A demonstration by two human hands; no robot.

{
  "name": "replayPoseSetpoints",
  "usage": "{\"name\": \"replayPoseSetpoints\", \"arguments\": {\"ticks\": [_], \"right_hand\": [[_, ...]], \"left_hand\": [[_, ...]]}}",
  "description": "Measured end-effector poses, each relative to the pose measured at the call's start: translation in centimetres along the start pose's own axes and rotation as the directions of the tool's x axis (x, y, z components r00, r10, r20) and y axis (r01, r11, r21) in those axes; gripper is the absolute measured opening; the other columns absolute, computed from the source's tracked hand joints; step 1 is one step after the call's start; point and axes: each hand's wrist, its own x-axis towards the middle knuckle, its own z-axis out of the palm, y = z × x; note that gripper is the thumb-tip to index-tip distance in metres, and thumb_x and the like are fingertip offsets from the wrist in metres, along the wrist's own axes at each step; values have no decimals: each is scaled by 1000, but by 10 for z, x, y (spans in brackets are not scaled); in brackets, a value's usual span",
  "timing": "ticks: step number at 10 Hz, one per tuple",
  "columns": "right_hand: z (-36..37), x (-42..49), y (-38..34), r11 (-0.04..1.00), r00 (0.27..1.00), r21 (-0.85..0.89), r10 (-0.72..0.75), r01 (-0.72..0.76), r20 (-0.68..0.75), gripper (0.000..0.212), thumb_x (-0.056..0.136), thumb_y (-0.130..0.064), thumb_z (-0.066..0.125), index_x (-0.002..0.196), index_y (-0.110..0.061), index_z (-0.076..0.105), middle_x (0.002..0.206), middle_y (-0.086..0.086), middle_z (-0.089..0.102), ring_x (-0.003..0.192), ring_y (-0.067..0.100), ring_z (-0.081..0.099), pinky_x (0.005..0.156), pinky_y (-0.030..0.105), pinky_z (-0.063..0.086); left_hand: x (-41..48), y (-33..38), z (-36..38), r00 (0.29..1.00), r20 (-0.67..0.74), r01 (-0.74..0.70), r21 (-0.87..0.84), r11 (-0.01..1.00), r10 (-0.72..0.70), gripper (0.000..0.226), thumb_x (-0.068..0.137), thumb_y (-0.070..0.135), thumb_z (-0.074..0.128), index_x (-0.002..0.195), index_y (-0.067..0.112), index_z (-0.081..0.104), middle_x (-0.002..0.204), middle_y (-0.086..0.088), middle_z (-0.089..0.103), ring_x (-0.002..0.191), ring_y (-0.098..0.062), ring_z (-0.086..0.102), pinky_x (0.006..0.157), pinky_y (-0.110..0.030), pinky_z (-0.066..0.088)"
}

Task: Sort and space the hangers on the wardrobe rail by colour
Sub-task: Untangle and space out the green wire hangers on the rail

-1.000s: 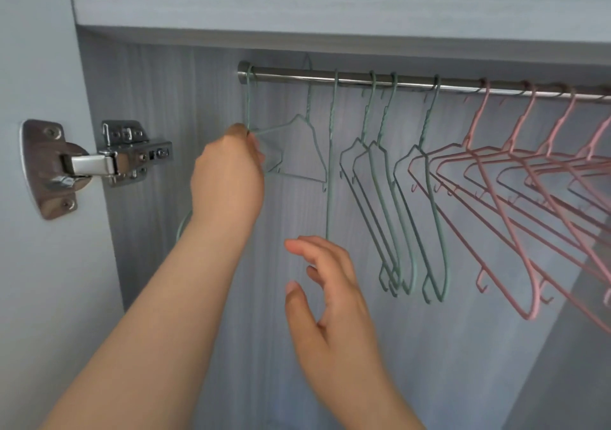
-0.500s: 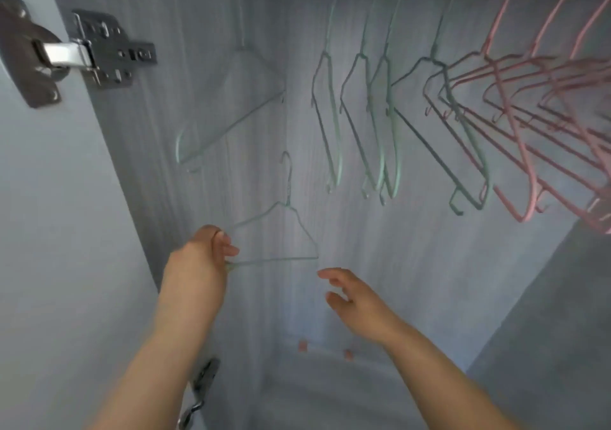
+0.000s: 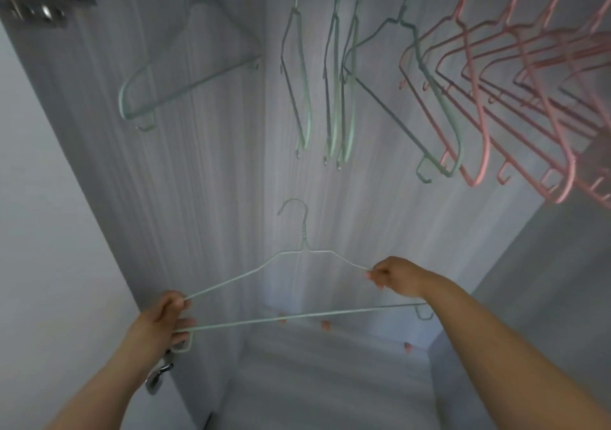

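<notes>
The thin wire hanger [image 3: 297, 318] is now off the rail and held low, well below the green hangers [image 3: 334, 82] that hang in a row. A second ago it hung among them near their left end, with the left hand up at it. Half a second ago that hand alone had brought it down while the right hand reached in with fingers apart. Now the left hand [image 3: 167, 317] has its grip clamped round the hanger's left corner. The right hand [image 3: 393, 276] has its grip pinched together on the right shoulder wire, so the hanger is spread between both hands with its hook pointing up toward the green hangers. The pink hangers [image 3: 496, 99] bunch just right of the green hangers and overlap the last of them. The rail is out of view above. This paler, thinner hanger looks to have been pulled out as the odd one, which leaves two colour groups hanging. Spacing seems unfinished: one green hanger hangs alone at the left, three crowd together, and one slants into the pink.
</notes>
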Motion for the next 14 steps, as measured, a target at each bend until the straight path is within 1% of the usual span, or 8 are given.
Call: {"name": "replayPoseSetpoints", "arguments": {"ticks": [1, 3, 5, 6, 7, 10, 11, 14], "right_hand": [[-14, -11, -14, 996, 998, 55, -67, 68, -14, 31, 92, -32, 51, 65, -22, 62, 63, -7, 49, 63, 8, 46, 56, 14, 35], [7, -44, -80, 904, 1000, 428, -18, 25, -20, 34, 93, -3, 37, 115, -10, 61, 67, -8, 49, 51, 3, 43, 41, 12, 31], [56, -59, -173, 550, 990, 825, -41, 132, -131, 45, 87, 11, 25, 92, -18, 59, 69, -3, 44, 37, -1, 38, 37, 12, 31], [54, -62, -218, 278, 971, 932, -12, 234, -240, 42, 93, 8, 28, 99, -20, 58, 74, -2, 47, 30, -2, 37, 38, 11, 30], [42, -68, -256, -34, 952, 951, -11, 307, -307, 44, 93, 11, 27, 116, -16, 53, 76, 2, 46, 31, -1, 34, 34, 9, 28], [-26, -70, -332, -272, 877, 856, -73, 440, -475, 44, 91, 14, 26, 125, -2, 48, 75, 1, 43, 39, 1, 31, 35, 9, 27], [-50, -67, -348, -271, 855, 839, -89, 472, -510, 38, 91, 13, 24, 95, -8, 55, 74, 1, 42, 46, 4, 28, 36, 9, 26], [-99, -26, -377, -265, 833, 802, 4, 535, -554, 39, 86, 17, 16, 72, -11, 39, 67, 3, 37, 29, 0, 30, 28, 9, 23]], "left_hand": [[16, -14, 8, 996, -14, 83, 403, 911, -84, 38, 87, 18, 57, 112, -8, 46, 119, -30, 52, 106, -44, 50, 92, -42, 42], [-1, -4, 45, 988, 150, -94, 494, 864, 21, 72, 86, 22, 59, 140, 0, 15, 148, -21, 17, 135, -31, 21, 111, -35, 17], [-36, 25, 52, 961, 271, 0, -201, 980, 55, 72, 54, 5, 84, 119, 3, 51, 108, -17, 58, 75, -2, 64, 60, -6, 47], [-45, 46, 34, 923, 377, 102, -423, 900, 73, 113, -1, 46, 87, 103, 13, 55, 104, -6, 60, 81, -7, 64, 55, -15, 52], [-46, 67, 7, 888, 445, 122, -465, 877, 112, 110, -7, 34, 89, 97, 18, 57, 108, 6, 56, 94, -15, 56, 60, -23, 55], [-31, 120, -27, 819, -30, -538, -388, 748, 573, 71, 41, 69, 74, 104, 40, 64, 110, 21, 66, 102, -2, 62, 75, -12, 50], [-25, 142, -28, 764, -124, -638, -290, 713, 633, 60, 48, 74, 66, 99, 41, 64, 97, 16, 71, 93, -4, 66, 77, -10, 49], [9, 206, -37, 563, -246, -773, 181, 608, 789, 14, 83, 24, 59, 93, 20, 67, 81, 18, 66, 81, 13, 58, 65, 5, 38]]}}
